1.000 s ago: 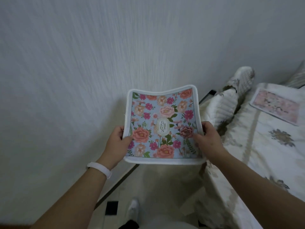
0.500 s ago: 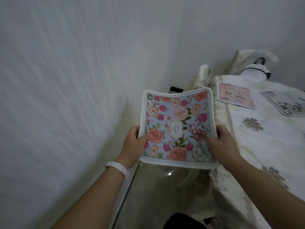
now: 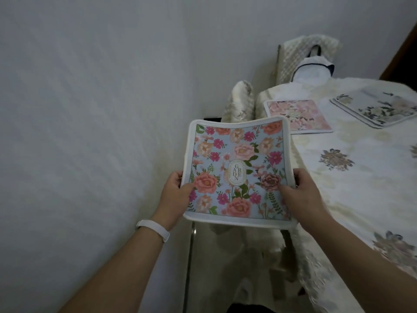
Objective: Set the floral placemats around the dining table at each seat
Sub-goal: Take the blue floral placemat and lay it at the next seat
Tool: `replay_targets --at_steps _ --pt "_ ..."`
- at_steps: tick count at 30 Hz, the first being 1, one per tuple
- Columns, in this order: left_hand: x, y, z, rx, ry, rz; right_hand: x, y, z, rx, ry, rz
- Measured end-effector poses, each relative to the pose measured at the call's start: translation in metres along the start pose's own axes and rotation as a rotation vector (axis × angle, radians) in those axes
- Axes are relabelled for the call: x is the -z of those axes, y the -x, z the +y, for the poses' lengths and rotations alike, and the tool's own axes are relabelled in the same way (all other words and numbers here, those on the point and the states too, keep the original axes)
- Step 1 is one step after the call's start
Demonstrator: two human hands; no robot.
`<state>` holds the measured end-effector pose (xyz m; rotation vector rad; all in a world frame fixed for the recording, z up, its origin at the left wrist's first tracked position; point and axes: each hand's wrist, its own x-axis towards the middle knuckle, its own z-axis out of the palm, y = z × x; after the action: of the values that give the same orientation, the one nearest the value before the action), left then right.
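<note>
Mid-task: blue floral white-bordered fabric placemat was held in air beside cream-clothed counter, left grip and right grip each pinching a side edge. Pink floral placemat and pale grey-flowered placemat already lay on counter; the held one was unplaced.

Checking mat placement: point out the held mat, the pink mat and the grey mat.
held mat [image 3: 237,175], head view, its central label.
pink mat [image 3: 300,115], head view, its middle.
grey mat [image 3: 376,109], head view, its middle.
</note>
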<state>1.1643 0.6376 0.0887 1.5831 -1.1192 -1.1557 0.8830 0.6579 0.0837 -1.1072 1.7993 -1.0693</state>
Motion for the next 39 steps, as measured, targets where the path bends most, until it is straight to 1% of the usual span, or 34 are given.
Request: replay_targets --at_steps 4,7,11,16,19,23,29,34,39 --pt "-0.036 -0.059 0.032 -0.043 -0.042 -0.069 0.013 -0.046 -0.002 -0.043 -0.040 0.079" --pt "-0.065 -0.087 0.053 -0.083 -0.047 -0.148 0.028 -0.070 -0.004 -0.069 -0.073 0.132" --pt "-0.108 -0.117 0.074 -0.093 -0.083 -0.262 0.055 -0.089 0.000 -0.114 -0.118 0.230" --pt "-0.179 -0.158 0.095 -0.129 -0.113 -0.434 0.088 -0.096 0.010 -0.186 -0.156 0.429" --pt "-0.224 -0.181 0.099 -0.097 -0.065 -0.532 0.107 -0.098 0.016 -0.231 -0.140 0.550" --pt "-0.278 -0.208 0.096 -0.052 -0.062 -0.700 0.121 -0.103 0.021 -0.307 -0.116 0.698" --pt "-0.336 -0.262 0.103 -0.184 -0.178 -0.964 0.100 -0.126 0.021 -0.454 -0.154 0.931" --pt "-0.365 -0.305 0.113 -0.206 -0.256 -1.089 0.068 -0.149 0.016 -0.532 -0.190 1.058" --pt "-0.387 -0.314 0.106 -0.185 -0.317 -1.217 0.057 -0.153 0.017 -0.584 -0.188 1.158"
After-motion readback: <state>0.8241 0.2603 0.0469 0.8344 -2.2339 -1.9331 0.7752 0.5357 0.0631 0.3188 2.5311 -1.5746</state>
